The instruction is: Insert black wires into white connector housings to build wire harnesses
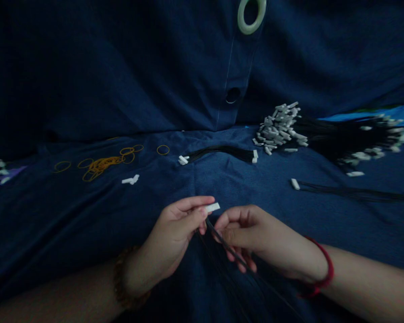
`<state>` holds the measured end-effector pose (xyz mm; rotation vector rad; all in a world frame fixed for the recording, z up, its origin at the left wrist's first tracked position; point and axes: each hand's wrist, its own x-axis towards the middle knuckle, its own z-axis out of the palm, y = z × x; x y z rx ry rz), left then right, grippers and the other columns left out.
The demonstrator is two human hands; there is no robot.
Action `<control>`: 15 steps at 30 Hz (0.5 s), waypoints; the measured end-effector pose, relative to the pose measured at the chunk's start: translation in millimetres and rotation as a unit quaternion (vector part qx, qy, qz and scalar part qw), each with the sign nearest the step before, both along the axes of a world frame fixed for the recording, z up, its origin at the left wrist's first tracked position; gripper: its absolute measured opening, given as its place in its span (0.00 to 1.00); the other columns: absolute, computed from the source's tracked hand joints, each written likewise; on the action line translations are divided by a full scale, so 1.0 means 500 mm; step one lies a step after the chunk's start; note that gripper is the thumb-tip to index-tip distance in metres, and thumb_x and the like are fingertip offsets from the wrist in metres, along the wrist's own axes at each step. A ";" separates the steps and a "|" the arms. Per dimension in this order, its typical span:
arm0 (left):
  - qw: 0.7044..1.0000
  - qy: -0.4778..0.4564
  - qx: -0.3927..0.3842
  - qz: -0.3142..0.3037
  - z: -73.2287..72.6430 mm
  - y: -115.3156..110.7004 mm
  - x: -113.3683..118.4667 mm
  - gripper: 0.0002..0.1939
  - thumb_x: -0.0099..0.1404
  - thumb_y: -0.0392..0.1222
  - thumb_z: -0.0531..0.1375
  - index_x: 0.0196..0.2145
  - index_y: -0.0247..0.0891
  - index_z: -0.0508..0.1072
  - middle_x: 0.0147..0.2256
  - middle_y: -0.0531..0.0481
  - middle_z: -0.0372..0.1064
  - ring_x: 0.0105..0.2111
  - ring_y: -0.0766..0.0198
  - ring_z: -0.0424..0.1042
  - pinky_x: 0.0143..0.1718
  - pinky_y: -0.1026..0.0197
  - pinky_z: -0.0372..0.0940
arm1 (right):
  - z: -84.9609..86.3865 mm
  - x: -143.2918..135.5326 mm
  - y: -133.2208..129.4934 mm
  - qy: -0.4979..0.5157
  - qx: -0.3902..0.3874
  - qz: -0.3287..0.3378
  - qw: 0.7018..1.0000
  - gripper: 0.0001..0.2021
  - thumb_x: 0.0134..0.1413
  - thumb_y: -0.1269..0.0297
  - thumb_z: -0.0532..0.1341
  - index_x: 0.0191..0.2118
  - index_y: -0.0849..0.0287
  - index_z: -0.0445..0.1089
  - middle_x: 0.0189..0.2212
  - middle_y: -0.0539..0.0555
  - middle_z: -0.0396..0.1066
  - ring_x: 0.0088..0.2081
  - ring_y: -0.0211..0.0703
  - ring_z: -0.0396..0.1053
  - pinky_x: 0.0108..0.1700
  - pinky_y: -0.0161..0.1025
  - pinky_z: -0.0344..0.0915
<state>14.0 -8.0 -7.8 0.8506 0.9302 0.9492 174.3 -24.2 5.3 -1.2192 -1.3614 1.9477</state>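
Black cords [222,240] with a white tag [212,207] at their end sat between both hands, low in the middle of the view, above the dark blue cloth [87,215] that covered the bench. The left hand [175,235] pinched the white tag between thumb and forefinger, closed narrow on it. The right hand [252,237] was curled around the cords just beside it, fingers folded so the strands ran under the palm and trailed down toward the person.

Farther back lay a small tied bundle [218,154], a large heap of tagged cords [283,125] to the right, and loose rubber bands [101,165] to the left.

The grip on the tag looked slight, so a pull from the right hand could probably slip it free. Dim light and black strands on dark cloth could make a dropped or stray cord hard to spot, and the trailing ends could tangle.
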 end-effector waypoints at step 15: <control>0.997 0.001 -0.018 0.081 0.006 -0.026 0.009 0.09 0.52 0.34 0.62 0.34 0.37 0.77 0.24 0.51 0.67 0.22 0.74 0.59 0.26 0.70 0.55 | 0.073 0.142 0.031 0.226 0.020 0.056 0.972 0.05 0.48 0.69 0.57 0.27 0.63 0.69 0.19 0.48 0.66 0.20 0.32 0.66 0.20 0.27 0.59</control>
